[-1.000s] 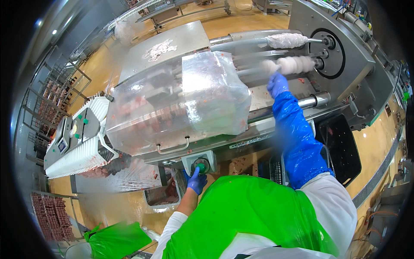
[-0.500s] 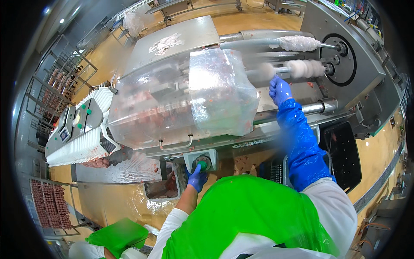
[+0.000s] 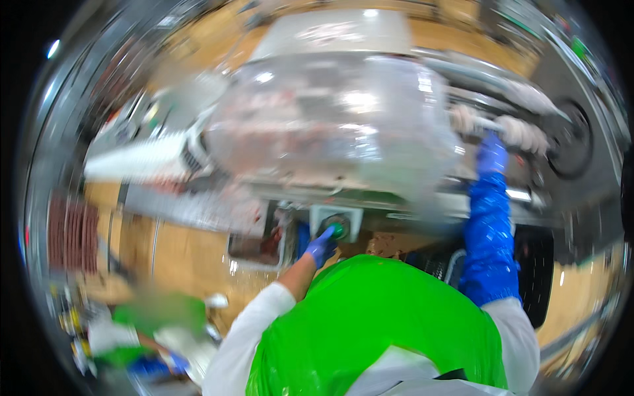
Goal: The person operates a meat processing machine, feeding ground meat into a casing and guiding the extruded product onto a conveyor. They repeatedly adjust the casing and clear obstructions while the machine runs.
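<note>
My left hand (image 3: 321, 247), in a blue-purple glove, reaches the green knob (image 3: 337, 230) on the front of the steel machine, its fingers closed against it. My right hand (image 3: 492, 155), gloved, with a blue sleeve over the forearm, stretches to a metal tube at the machine's right side. Its fingers look drawn together, smeared by motion; what they grip, if anything, cannot be made out. Pale, ruffled sausage casing (image 3: 523, 134) is bunched on this tube to the right of the hand, with a smaller bunch to its left. More casing (image 3: 530, 97) sits on the tube behind.
A clear plastic cover (image 3: 317, 132) spans the machine's middle. To its left is a white slatted conveyor (image 3: 142, 158). Below stand a grey bin (image 3: 289, 241) with meat scraps and a black crate (image 3: 538, 274). At lower left, a co-worker in a green apron (image 3: 162, 313) works beside hanging sausages (image 3: 71, 234).
The whole view has shifted and blurred, with the machine now farther right. My left hand stays at the green knob. My right hand stays by the tube, now right of the smaller casing bunch.
</note>
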The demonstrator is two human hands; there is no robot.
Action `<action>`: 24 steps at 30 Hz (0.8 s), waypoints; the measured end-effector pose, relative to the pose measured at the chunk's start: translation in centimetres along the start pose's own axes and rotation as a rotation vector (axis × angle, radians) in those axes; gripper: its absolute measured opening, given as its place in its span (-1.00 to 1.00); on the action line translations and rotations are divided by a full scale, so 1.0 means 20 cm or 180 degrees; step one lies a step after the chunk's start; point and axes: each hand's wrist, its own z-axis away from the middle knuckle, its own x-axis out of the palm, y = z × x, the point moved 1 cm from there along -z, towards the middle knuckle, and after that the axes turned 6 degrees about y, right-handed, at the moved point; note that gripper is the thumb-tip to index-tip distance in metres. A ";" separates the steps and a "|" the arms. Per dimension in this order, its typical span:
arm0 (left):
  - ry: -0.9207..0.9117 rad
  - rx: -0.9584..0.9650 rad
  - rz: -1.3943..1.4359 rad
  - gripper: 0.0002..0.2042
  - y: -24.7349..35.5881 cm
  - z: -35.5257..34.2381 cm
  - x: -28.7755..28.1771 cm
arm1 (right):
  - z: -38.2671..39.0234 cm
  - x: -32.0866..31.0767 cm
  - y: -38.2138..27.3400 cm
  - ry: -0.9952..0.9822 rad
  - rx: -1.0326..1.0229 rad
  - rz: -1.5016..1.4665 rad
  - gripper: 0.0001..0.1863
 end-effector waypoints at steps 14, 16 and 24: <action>0.0479 0.0155 -0.0225 -0.06 0.08 0.15 0.07 | -0.10 -0.10 -0.02 -0.0448 0.2351 -0.4089 -0.67; 0.0416 0.0367 -0.0068 -0.03 0.10 0.20 0.08 | -0.09 -0.10 0.00 -0.0713 0.2522 -0.4000 -0.68; 0.0558 0.0544 0.0167 -0.01 0.05 0.16 0.10 | 0.00 -0.09 -0.28 -0.0762 -0.1385 0.1239 -0.91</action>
